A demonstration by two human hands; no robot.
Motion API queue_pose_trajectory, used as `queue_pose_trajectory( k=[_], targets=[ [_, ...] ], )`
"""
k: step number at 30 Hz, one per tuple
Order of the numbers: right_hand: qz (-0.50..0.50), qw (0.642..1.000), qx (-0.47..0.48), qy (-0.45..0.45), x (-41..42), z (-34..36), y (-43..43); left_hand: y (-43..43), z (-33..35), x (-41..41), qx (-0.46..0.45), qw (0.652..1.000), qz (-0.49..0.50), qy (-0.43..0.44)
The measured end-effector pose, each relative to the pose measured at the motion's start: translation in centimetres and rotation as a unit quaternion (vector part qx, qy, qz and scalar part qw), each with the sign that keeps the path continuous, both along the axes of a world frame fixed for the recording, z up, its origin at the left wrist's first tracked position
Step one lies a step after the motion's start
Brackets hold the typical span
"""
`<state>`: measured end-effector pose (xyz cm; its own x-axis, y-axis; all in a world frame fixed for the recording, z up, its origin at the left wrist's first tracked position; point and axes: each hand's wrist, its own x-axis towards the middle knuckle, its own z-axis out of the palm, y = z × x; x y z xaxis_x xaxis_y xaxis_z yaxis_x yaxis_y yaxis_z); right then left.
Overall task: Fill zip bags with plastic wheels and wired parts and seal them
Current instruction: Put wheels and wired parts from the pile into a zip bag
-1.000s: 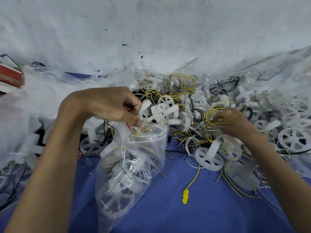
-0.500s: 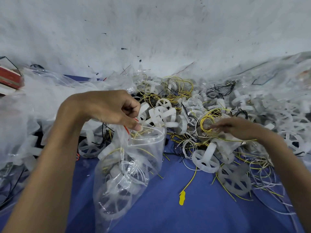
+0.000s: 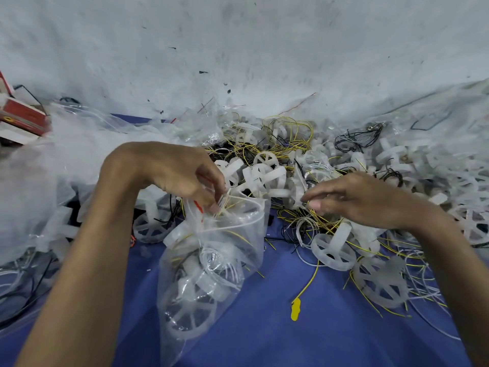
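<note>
While pinching mouth of bag [image 3: 211, 274] at centre with left hand [image 3: 172, 170], holds right hand [image 3: 365, 200] over wires [image 3: 304, 226], centre-right; cannot tell whether grasping any.

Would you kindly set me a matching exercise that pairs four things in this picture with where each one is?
Things:
1. zip bag
2. yellow tag
3. red box
4. right hand

Places:
A. at the far left edge
B. above the tangle of yellow wires
C. pinched at its rim by the left hand
D. lying on bare blue cloth

Pairs: 1-C, 2-D, 3-A, 4-B.
</note>
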<state>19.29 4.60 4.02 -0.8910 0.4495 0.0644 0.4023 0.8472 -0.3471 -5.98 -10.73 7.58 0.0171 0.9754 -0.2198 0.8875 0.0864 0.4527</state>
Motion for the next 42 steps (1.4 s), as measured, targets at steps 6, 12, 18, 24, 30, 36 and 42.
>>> queue_pose_trajectory(
  k=[6,12,18,24,30,36,42],
  targets=[
    [-0.139,0.977,0.131,0.098,-1.1,-1.5,4.2,0.4,0.1,0.3,0.028,0.999,0.013,0.014],
    [-0.322,0.931,0.102,-0.136,0.0,-5.4,9.2,1.1,-0.2,0.7,0.038,0.999,0.006,0.032],
    [-0.232,0.965,0.118,0.040,0.4,-6.0,9.3,1.8,-0.6,1.1,0.036,0.998,0.006,0.045],
    [-0.210,0.974,-0.050,0.064,0.9,-4.3,8.2,1.9,-0.7,1.1,0.024,0.998,0.001,0.052],
    [-0.214,0.938,-0.233,0.141,2.0,-3.8,8.0,2.1,-0.9,1.4,0.030,0.999,-0.001,0.044],
    [-0.167,0.970,-0.176,0.013,1.9,-4.5,8.6,2.2,-1.0,1.7,0.035,0.998,-0.003,0.046],
    [-0.166,0.978,-0.003,-0.125,0.7,-5.2,7.8,2.4,-1.1,2.1,0.027,0.998,-0.014,0.048]
  ],
)
